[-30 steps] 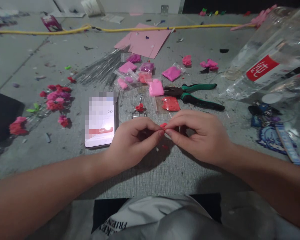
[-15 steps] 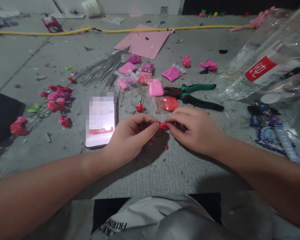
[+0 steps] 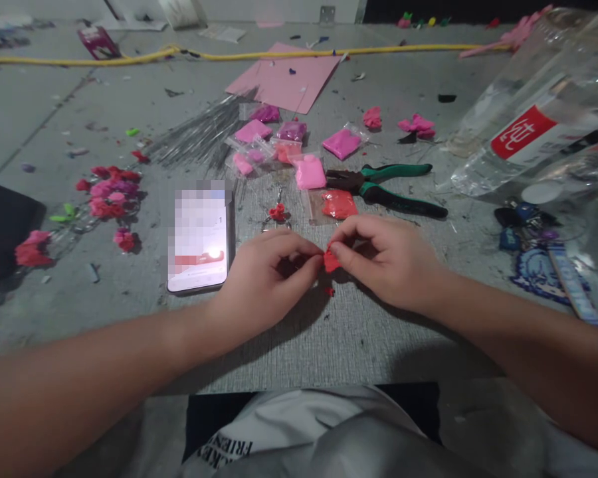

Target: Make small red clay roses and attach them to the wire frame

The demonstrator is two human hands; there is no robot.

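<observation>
Since half a second ago both hands have shifted slightly toward the body, and the red clay piece [image 3: 331, 259] now shows as a flatter, wider flap between them.

Grey counter [image 3: 289, 345]: textured mat surface, littered with scraps.

Clear plastic bottle [image 3: 538, 119], red label, lies on its side at far right.

Pink sheet [image 3: 284, 83] lies flat at the far centre.

Phone [image 3: 199, 239], screen lit, lies flat just left of the left hand.

Left hand [image 3: 264, 279]: fingers curled, thumb and forefinger closed on the left edge of the red clay piece.

Right hand [image 3: 383, 262]: thumb and forefinger pinched on the right edge of the same piece. The piece is held just above the counter, between the two hands, near the counter's front centre.

Green-handled pliers [image 3: 389, 186] lie just beyond the right hand.

Bagged clay packets [image 3: 284, 153], pink and purple, are clustered beyond; a red packet [image 3: 339, 204] sits nearest the hands.

Finished clay flowers [image 3: 110, 196] are grouped well to the left.

Small red crumb [image 3: 330, 291] rests on the counter under the held piece.
</observation>
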